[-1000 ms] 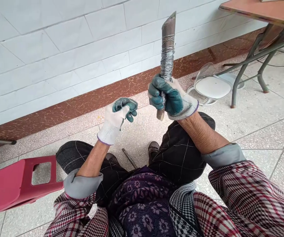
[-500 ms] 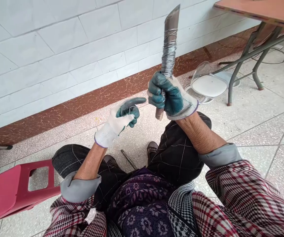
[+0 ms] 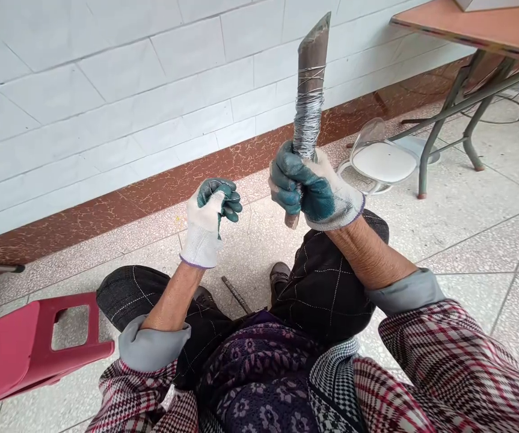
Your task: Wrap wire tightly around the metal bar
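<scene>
My right hand [image 3: 307, 183], in a white glove with a green coated palm, is wrapped round a wooden stick [image 3: 314, 54] held upright. The top of the stick is cut at a slant, and its lower end shows below my fist. Thin metal wire [image 3: 308, 117] is wound in many turns round the stick above my fingers. To the left, apart from the stick, my left hand [image 3: 218, 201] wears a matching glove. Its fingers are curled together in a pinch on a fine strand of wire [image 3: 249, 224], which hangs in a faint loop beside them.
A thin dark rod [image 3: 236, 294] lies on the floor between my shoes. At left is a red plastic stool [image 3: 67, 349]. A small white chair [image 3: 384, 162] and an orange-topped folding table [image 3: 480, 24] stand at right. A tiled wall [image 3: 119, 108] runs ahead.
My left hand has drawn back leftward from the stick, and its outstretched index finger has curled in. My right hand and the stick sit slightly lower in view.
</scene>
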{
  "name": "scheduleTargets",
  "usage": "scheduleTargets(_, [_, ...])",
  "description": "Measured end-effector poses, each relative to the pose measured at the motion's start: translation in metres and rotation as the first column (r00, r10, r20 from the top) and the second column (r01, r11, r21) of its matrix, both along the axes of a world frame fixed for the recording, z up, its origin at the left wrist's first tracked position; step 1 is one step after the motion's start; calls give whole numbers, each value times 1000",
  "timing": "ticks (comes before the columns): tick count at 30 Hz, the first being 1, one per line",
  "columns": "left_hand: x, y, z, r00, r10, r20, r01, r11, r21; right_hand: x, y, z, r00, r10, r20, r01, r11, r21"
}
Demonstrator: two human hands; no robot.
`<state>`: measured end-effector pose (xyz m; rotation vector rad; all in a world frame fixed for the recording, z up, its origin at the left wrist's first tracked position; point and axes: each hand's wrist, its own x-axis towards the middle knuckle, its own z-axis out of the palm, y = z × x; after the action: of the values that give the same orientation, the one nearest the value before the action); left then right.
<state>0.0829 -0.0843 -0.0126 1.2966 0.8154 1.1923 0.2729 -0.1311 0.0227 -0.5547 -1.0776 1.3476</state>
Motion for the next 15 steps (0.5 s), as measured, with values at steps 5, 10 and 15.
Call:
scheduleTargets(5, [-2, -2, -1, 997, -25, 67, 29, 998, -59, -4, -7, 2, 999, -2, 39, 3, 1000, -22])
scheduleTargets(10, [-8, -4, 0, 981, -159, 115, 159, 987, 8, -4, 5, 0, 1000, -11, -26, 8, 994, -109])
scheduleTargets(15, [-14, -2, 3, 948, -311, 65, 309, 950, 36, -2, 23, -7, 999, -2, -39, -4, 988, -155])
